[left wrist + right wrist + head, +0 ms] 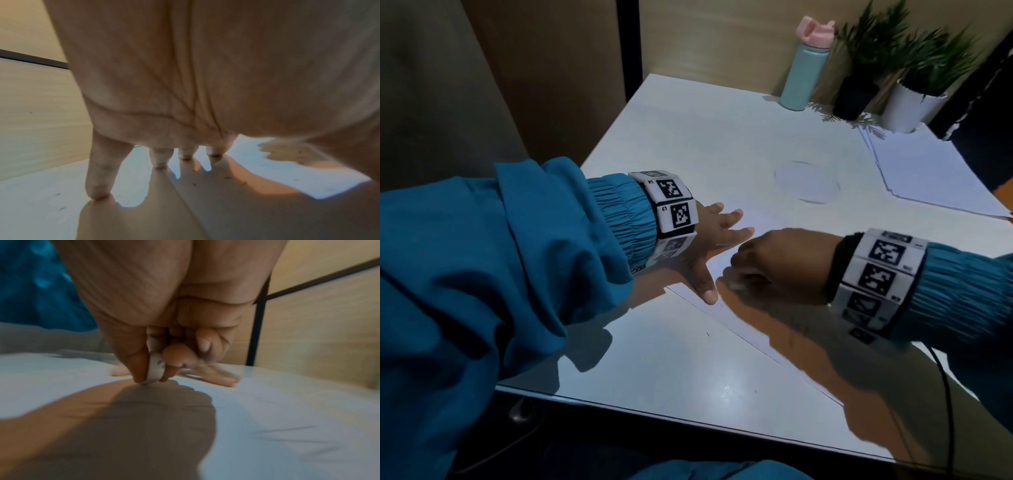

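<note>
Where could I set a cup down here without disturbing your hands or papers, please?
Bare table lies between the left hand and the bottle, and along the near edge below the sheet. Crowded: the far right, with plants and paper stack, and where the right hand grips a small white piece.

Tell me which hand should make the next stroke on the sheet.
Right. The right hand pinches the white piece, tip on the sheet; the left hand lies flat, pinning it.
</note>
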`<state>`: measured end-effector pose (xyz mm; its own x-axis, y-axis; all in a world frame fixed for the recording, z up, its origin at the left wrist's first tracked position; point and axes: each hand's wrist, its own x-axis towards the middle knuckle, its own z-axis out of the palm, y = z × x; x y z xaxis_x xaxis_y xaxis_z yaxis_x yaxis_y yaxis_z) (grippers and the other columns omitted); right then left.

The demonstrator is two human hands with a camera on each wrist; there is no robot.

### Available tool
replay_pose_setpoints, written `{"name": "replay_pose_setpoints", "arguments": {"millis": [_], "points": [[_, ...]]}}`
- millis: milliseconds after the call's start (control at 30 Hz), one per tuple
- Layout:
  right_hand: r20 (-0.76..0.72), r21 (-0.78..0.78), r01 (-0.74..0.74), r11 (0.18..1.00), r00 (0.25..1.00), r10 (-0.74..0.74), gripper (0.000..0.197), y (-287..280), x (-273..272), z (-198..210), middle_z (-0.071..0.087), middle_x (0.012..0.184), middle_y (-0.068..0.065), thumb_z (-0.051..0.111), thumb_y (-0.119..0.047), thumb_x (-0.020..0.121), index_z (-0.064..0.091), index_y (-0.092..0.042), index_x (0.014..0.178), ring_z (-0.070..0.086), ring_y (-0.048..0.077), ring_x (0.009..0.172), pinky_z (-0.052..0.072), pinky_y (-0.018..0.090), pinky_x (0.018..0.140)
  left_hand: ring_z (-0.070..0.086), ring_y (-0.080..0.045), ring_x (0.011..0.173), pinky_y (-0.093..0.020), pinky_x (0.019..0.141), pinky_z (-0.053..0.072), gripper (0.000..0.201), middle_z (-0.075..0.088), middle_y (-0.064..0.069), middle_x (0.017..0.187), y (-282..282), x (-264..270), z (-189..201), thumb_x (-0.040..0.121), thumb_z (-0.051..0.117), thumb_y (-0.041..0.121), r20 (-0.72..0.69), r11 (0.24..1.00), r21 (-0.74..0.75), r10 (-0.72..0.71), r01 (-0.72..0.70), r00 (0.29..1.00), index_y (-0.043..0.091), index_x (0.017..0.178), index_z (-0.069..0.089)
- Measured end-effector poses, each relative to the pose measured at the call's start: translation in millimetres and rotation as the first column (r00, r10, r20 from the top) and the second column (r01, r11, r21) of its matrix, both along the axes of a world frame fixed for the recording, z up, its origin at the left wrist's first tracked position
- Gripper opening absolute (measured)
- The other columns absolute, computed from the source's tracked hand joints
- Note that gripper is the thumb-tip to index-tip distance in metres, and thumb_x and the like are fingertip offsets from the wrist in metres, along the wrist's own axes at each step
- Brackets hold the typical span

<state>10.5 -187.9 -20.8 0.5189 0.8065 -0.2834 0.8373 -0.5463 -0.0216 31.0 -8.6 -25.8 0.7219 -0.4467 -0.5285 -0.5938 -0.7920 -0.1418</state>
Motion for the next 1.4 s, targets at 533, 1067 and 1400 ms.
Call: {"name": "replay_pose_setpoints", "arguments": {"millis": [533, 1067, 1400], "points": [[0.077, -0.06, 0.196, 0.979, 0.979, -0.191, 0.038, -22, 38, 4, 0.063, 0.081, 0.0, 0.031, -0.044, 0.093, 0.054, -0.018, 0.078, 0.06, 0.023, 0.079, 0.051, 0.036, 0.08, -0.007, -0.029, 0.151, -0.058, 0.116, 0.01, 0.142, -0.018, 0.002, 0.164, 1, 1, -10, 0.047, 0.06, 0.092, 0.015, 0.999, -0.039, 0.029, -0.028, 0.999, 0.037, 0.153, -0.017], [0.016, -0.028, 0.165, 0.986, 0.986, -0.165, 0.04, -21, 19, -3, 0.053, 0.067, -0.007, 0.036, -0.046, 0.097, 0.048, -0.02, 0.069, 0.055, 0.017, 0.071, 0.044, 0.03, 0.072, -0.007, -0.028, 0.151, -0.057, 0.116, 0.01, 0.14, -0.018, 0.001, 0.164, 1, -4, -3, 0.05, 0.059, 0.091, 0.018, 0.999, -0.033, 0.002, -0.002, 1.0, 0.034, 0.154, -0.015], [-0.007, -0.071, 0.152, 0.986, 0.988, -0.153, 0.041, -22, 17, -5, 0.048, 0.064, -0.01, 0.037, -0.046, 0.099, 0.042, -0.023, 0.064, 0.049, 0.009, 0.065, 0.038, 0.026, 0.07, -0.006, -0.028, 0.151, -0.057, 0.116, 0.01, 0.148, -0.016, 0.002, 0.164, 2, -5, -5, 0.036, 0.052, 0.095, 0.013, 0.998, -0.065, 0.016, -0.015, 1.0, 0.035, 0.155, -0.013]]}}
